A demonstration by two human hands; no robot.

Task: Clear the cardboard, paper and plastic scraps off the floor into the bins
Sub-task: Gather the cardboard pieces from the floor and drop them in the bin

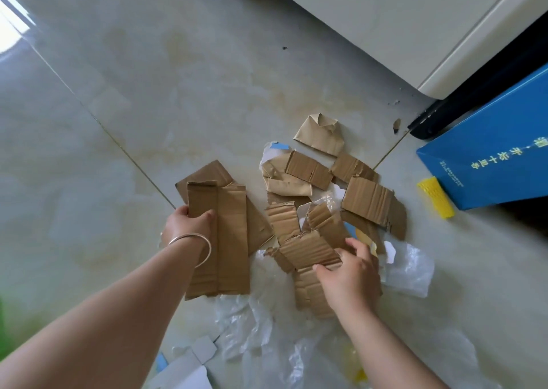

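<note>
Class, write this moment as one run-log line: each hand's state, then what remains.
left hand grips long cardboard strips | right hand reaching onto cardboard scraps | plastic film on floor

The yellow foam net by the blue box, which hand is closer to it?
Right. The right hand reaches into the cardboard pile, with the yellow foam net up and to its right. The left hand grips a folded cardboard piece beyond the pile, farther away.
</note>
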